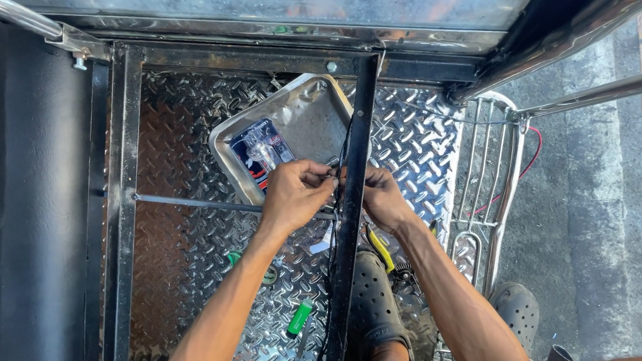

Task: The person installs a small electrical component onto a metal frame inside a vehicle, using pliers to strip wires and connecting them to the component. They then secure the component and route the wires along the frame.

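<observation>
My left hand (296, 191) and my right hand (382, 195) meet at a black upright metal bar (355, 179). Both pinch thin dark wires (333, 174) that run down along the bar. The fingertips almost touch each other just left of the bar. A shiny metal tray (310, 115) lies behind my hands on the diamond-plate floor, and a clear packet with a small bulb (262, 153) rests in it.
A green-handled screwdriver (299, 317) lies on the diamond-plate floor (185, 239) near my left forearm. Yellow-handled pliers (378, 248) sit under my right wrist. A chrome wire footrest (492, 171) with a red wire (532, 158) stands at right. My black perforated shoe (372, 310) rests below.
</observation>
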